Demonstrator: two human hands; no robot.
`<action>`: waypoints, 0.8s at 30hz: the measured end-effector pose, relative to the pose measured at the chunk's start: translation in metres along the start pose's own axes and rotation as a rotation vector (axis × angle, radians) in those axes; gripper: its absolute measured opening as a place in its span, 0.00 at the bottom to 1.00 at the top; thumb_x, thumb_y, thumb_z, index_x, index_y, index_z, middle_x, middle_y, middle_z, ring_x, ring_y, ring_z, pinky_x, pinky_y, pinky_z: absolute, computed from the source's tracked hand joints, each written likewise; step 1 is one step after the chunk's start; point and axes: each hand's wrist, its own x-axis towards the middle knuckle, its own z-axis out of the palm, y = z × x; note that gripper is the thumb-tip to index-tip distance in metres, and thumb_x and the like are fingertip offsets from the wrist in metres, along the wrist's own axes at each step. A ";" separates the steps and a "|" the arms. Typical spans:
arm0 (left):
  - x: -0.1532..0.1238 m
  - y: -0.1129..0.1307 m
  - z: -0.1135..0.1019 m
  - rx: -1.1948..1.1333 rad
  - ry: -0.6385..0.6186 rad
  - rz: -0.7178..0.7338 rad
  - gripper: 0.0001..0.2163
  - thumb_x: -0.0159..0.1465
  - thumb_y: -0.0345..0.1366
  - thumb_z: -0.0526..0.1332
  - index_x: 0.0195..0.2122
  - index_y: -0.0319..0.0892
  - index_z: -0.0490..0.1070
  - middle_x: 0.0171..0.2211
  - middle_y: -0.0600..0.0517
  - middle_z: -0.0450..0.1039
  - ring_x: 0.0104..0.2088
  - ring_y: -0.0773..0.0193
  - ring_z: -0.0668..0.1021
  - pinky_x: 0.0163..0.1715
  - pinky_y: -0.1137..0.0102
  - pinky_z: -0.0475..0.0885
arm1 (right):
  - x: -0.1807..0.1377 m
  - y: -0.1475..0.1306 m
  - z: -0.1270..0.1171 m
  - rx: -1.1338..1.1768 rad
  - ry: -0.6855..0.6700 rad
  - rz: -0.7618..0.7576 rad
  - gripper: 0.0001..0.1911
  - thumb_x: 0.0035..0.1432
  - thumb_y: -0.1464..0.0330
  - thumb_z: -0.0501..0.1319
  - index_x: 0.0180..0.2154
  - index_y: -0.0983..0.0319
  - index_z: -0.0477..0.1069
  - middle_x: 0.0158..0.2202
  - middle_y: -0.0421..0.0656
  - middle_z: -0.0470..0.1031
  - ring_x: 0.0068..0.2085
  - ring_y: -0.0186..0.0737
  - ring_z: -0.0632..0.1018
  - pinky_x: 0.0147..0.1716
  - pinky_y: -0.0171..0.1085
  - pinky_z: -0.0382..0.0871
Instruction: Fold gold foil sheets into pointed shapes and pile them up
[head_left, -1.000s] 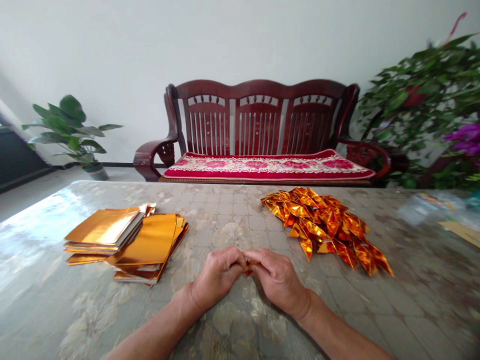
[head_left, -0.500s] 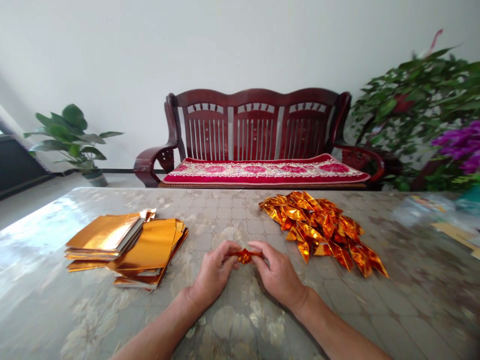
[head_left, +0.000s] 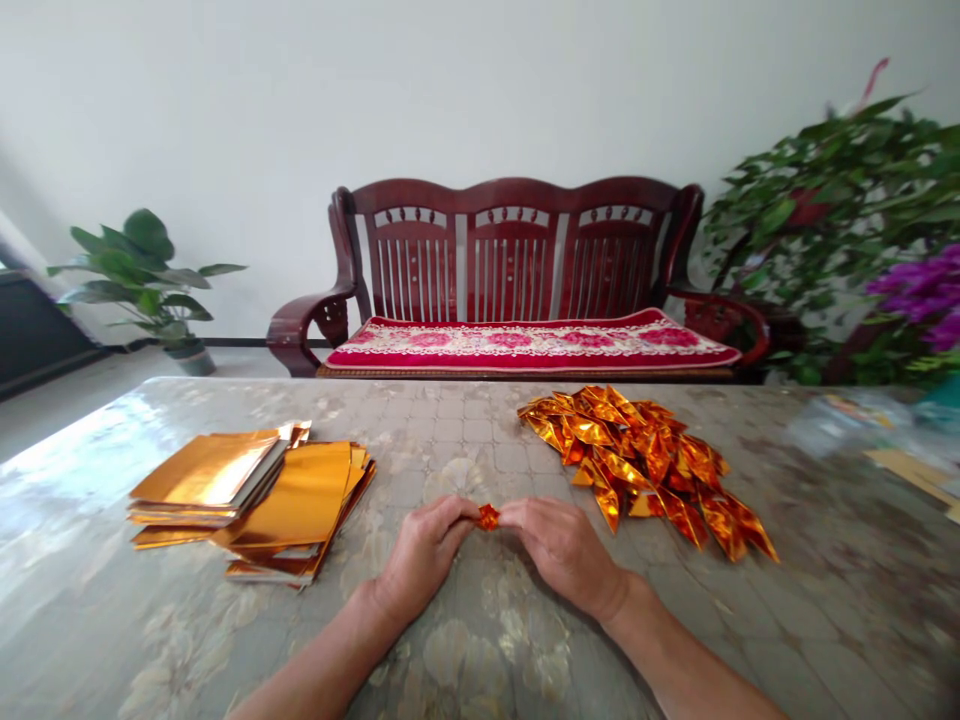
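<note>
My left hand (head_left: 425, 552) and my right hand (head_left: 562, 547) meet over the table, fingers pinched together on one small folded gold foil piece (head_left: 488, 517). Only a bit of the foil shows between the fingertips. To the left lie stacks of flat gold foil sheets (head_left: 255, 490). To the right, just beyond my right hand, sits a pile of folded gold foil pieces (head_left: 645, 455).
The table (head_left: 465, 430) has a glossy patterned cover. Blurred packets (head_left: 847, 415) lie at its far right. Behind it stands a dark wooden bench (head_left: 517, 280) with a red cushion, a potted plant (head_left: 142, 270) to the left, leafy plants (head_left: 855, 230) to the right.
Half a second ago the foil piece was stretched out between my fingertips. Now my hands have closed in and the piece is squeezed shorter between them.
</note>
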 end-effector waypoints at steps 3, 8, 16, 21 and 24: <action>0.001 -0.001 -0.001 -0.001 -0.031 0.025 0.08 0.67 0.30 0.58 0.37 0.45 0.76 0.35 0.55 0.79 0.38 0.67 0.80 0.41 0.76 0.72 | -0.001 0.005 0.000 -0.025 -0.036 -0.047 0.10 0.67 0.73 0.56 0.46 0.58 0.73 0.42 0.42 0.80 0.41 0.39 0.80 0.42 0.37 0.72; 0.002 -0.004 -0.002 0.002 -0.017 0.005 0.08 0.65 0.27 0.58 0.35 0.45 0.76 0.35 0.54 0.79 0.38 0.66 0.80 0.41 0.75 0.73 | -0.002 0.011 0.000 -0.039 -0.066 -0.053 0.10 0.68 0.70 0.57 0.48 0.58 0.73 0.41 0.41 0.81 0.40 0.40 0.81 0.40 0.37 0.72; 0.003 -0.007 -0.002 0.028 -0.013 -0.010 0.08 0.64 0.26 0.59 0.34 0.45 0.76 0.34 0.54 0.80 0.36 0.67 0.81 0.39 0.76 0.73 | -0.001 0.013 -0.003 -0.018 -0.046 -0.111 0.10 0.69 0.71 0.55 0.45 0.58 0.75 0.38 0.39 0.82 0.37 0.37 0.82 0.36 0.36 0.71; 0.001 -0.009 -0.001 0.040 -0.019 0.000 0.08 0.64 0.26 0.60 0.33 0.45 0.76 0.33 0.55 0.79 0.35 0.67 0.81 0.38 0.76 0.73 | 0.000 0.011 -0.001 -0.022 0.017 -0.093 0.09 0.67 0.73 0.57 0.41 0.59 0.76 0.36 0.40 0.82 0.35 0.37 0.81 0.36 0.35 0.72; 0.000 -0.009 -0.001 0.036 -0.002 -0.007 0.07 0.63 0.26 0.60 0.32 0.45 0.76 0.32 0.55 0.80 0.34 0.67 0.81 0.37 0.76 0.73 | 0.002 0.007 -0.002 0.006 0.003 -0.066 0.10 0.67 0.74 0.57 0.42 0.59 0.76 0.40 0.42 0.81 0.39 0.37 0.81 0.39 0.34 0.73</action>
